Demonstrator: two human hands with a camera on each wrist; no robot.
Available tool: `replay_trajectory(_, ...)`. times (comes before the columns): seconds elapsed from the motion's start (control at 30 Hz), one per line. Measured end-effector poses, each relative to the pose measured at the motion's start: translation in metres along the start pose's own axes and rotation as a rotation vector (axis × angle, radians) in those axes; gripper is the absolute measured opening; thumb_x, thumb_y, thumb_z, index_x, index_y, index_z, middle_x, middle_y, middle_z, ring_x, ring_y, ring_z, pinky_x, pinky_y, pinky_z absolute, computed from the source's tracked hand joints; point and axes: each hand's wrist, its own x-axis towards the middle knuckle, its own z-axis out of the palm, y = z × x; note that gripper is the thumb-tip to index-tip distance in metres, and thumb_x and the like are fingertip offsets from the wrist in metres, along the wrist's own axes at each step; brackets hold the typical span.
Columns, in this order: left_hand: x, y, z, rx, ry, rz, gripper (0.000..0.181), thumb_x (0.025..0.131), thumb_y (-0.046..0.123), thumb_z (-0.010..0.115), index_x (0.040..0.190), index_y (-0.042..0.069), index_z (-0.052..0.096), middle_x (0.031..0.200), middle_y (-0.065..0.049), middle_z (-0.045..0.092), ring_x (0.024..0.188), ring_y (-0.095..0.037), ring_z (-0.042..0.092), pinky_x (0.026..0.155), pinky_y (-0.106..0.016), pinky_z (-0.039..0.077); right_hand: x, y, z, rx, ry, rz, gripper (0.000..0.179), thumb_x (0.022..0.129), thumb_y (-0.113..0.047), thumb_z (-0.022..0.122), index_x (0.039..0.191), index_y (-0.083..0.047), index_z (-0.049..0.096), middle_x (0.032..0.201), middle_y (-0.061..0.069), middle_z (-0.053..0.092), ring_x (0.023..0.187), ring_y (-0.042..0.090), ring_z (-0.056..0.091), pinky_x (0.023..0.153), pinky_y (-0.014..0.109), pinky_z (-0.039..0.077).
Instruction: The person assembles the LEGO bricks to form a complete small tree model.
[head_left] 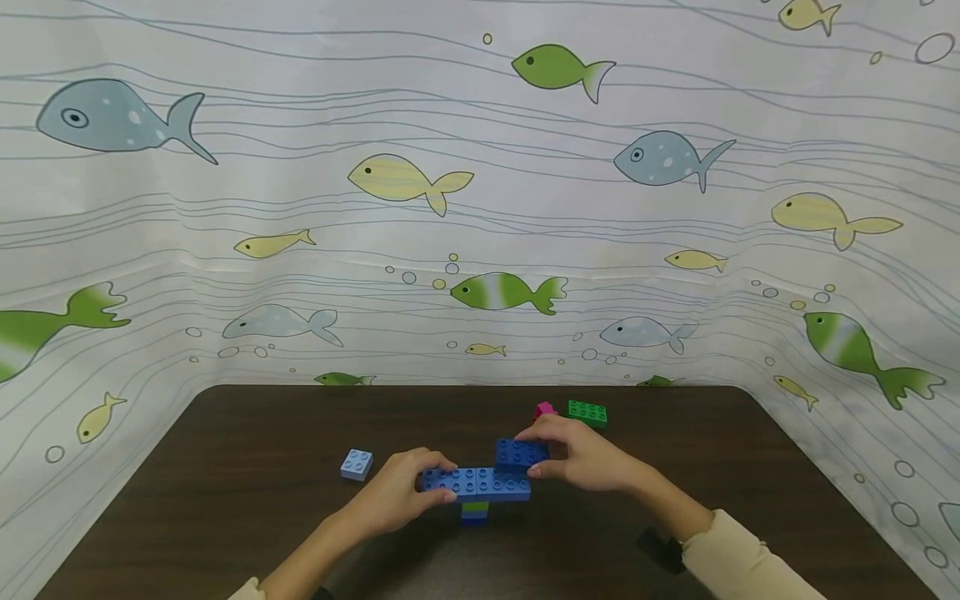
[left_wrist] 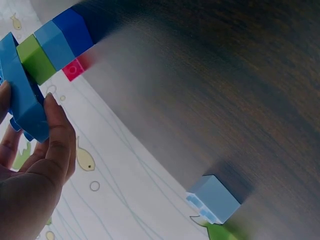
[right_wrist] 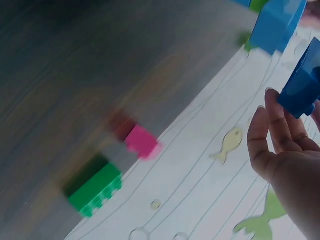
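Two blue bricks (head_left: 491, 484) lie end to end across the top of a short stack (head_left: 474, 511) of lime green, blue and dark blue bricks on the table. My left hand (head_left: 401, 492) grips the left end of this row between thumb and fingers. In the left wrist view the stack's green brick (left_wrist: 36, 60) meets the row's underside. A dark blue brick (head_left: 521, 454) with studs up is pinched in my right hand (head_left: 581, 454), overlapping the right part of the row in the head view. In the right wrist view a gap shows between that brick and the row.
A light blue brick (head_left: 357, 464) sits left of my left hand. Beyond my right hand are a pink brick (head_left: 545, 409), partly hidden, and a green brick (head_left: 587, 412). The dark table (head_left: 247, 467) meets a fish-patterned curtain (head_left: 420, 250) at its back and sides.
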Motion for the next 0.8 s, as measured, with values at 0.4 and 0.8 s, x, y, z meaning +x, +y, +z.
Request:
replay_trajectory(0.4,0.0,-0.002,-0.001,-0.018,-0.008,0.019,0.027,0.084,0.022,0.067,0.102,0.004,0.063,0.098,-0.005,0.061,0.08,-0.016,0.053,0.067,-0.027,0.047,0.01,-0.017,0.026,0.005,-0.019,-0.031,0.034,0.086,-0.017,0.064,0.117,-0.006,0.058,0.101,-0.003,0.051,0.086,0.01,0.047,0.07,0.023,0.044)
replay_trajectory(0.8,0.001,-0.001,-0.002,-0.029,-0.015,0.012,0.027,0.084,0.021,0.067,0.103,0.003,0.063,0.097,-0.005,0.061,0.077,-0.015,0.052,0.063,-0.024,0.046,0.012,-0.022,0.032,0.006,-0.021,-0.023,0.033,0.086,-0.015,0.064,0.118,-0.006,0.058,0.102,-0.002,0.05,0.088,0.009,0.048,0.077,0.024,0.045)
